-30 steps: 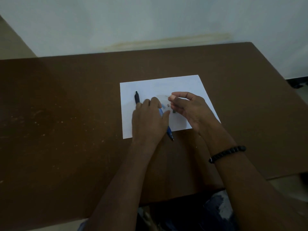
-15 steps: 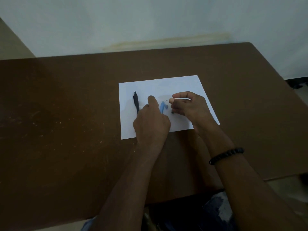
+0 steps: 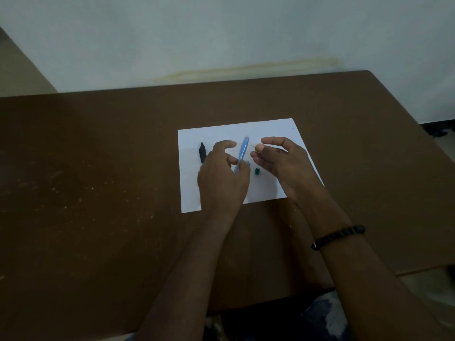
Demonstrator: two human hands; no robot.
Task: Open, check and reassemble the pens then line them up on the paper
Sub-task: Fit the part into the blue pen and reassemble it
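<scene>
Head view: unmarked blue pen barrel [image 3: 242, 153], blank paper [image 3: 270, 130]

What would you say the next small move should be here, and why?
Probably guide the thin part pinched in the right hand into the blue pen barrel that the left hand holds: the pen looks apart, and a small dark piece lies loose on the paper.
</scene>
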